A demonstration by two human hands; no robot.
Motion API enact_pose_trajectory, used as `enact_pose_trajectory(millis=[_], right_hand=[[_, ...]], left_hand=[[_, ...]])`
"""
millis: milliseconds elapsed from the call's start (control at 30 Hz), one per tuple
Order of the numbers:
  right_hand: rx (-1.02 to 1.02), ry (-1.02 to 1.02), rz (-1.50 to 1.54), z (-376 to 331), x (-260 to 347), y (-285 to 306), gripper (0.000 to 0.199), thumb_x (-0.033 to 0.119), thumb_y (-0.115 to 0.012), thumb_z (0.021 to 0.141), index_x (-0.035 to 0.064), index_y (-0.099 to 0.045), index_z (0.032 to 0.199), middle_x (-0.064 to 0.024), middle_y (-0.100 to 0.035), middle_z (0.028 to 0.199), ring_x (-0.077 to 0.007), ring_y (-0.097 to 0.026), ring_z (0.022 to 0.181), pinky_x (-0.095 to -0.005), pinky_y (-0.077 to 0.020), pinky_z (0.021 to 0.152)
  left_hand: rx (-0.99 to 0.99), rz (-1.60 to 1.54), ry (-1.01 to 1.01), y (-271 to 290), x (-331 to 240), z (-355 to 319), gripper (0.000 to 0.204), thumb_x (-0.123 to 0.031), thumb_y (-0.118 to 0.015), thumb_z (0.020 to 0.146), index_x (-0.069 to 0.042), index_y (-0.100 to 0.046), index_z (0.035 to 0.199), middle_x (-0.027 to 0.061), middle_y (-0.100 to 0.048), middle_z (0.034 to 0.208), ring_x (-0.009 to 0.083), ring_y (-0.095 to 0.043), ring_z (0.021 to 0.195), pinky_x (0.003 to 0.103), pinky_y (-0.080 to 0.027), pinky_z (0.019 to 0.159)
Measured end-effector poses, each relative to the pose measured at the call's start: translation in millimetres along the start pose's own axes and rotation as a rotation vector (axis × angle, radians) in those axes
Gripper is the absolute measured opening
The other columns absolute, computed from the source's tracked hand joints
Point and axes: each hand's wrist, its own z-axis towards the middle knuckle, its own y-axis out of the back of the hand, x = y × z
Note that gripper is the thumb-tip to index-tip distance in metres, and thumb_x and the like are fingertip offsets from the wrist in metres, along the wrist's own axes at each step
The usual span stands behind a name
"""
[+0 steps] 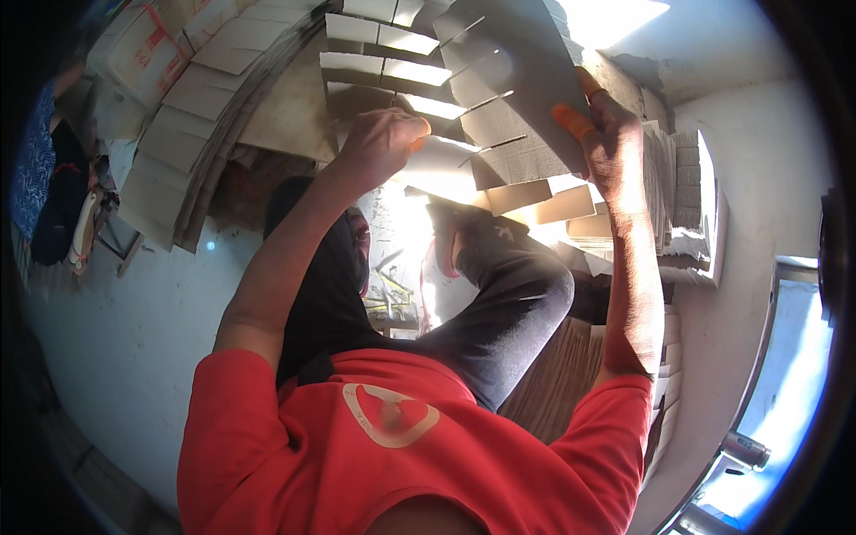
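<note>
I count one sheet (530,80), right hand (615,138) pinching its edge; left hand (379,147) curled, can't tell hold; stacks (658,187) either side.

Glare (611,18) at upper right — edges bent, corners black.

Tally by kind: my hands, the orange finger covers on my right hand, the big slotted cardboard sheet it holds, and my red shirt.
Hands: 2 (left hand, right hand)
Orange finger covers on the right hand: 2
Slotted cardboard sheet: 1
Red shirt: 1
Total: 6
</note>
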Motion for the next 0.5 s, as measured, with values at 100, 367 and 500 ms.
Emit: enact_pose_trajectory(millis=[100, 367, 500], right_hand=[[0.065, -0.016, 0.066, 6.1, 4.3, -4.5, 0.049, 0.002, -0.064, 0.083, -0.0035, -0.049, 0.129, -0.0082, -0.067, 0.089, -0.0057, -0.057, 0.067, -0.0196, -0.0454, 0.054], [0.231, 0.079, -0.166, 10.3, -1.7, -39.5, 0.054, -0.001, -0.061, 0.083, 0.0016, -0.044, 0.134, -0.0094, -0.066, 0.085, -0.0070, -0.053, 0.053, -0.0224, -0.0456, 0.049], [0.378, -0.131, -0.037, 3.2, 12.1, -58.3, 0.041, 0.002, -0.058, 0.086, -0.0006, -0.049, 0.126, -0.0076, -0.063, 0.075, -0.0064, -0.047, 0.042, -0.0257, -0.0411, 0.038]], left_hand=[[0.002, 0.000, 0.004, 2.3, -0.9, 1.0, 0.016, -0.005, -0.063, 0.074, -0.002, -0.065, 0.089, 0.0142, -0.064, 0.081, 0.0300, -0.062, 0.078, 0.039, -0.048, 0.068], [-0.038, -0.032, -0.018, -3.6, 3.0, 4.4, 0.016, -0.003, -0.065, 0.072, -0.003, -0.064, 0.088, 0.0148, -0.064, 0.079, 0.0307, -0.063, 0.076, 0.039, -0.049, 0.068], [0.002, -0.018, 0.028, -1.1, 2.2, 6.4, 0.017, -0.004, -0.065, 0.072, -0.004, -0.065, 0.089, 0.0146, -0.063, 0.079, 0.0310, -0.063, 0.077, 0.040, -0.049, 0.067]])
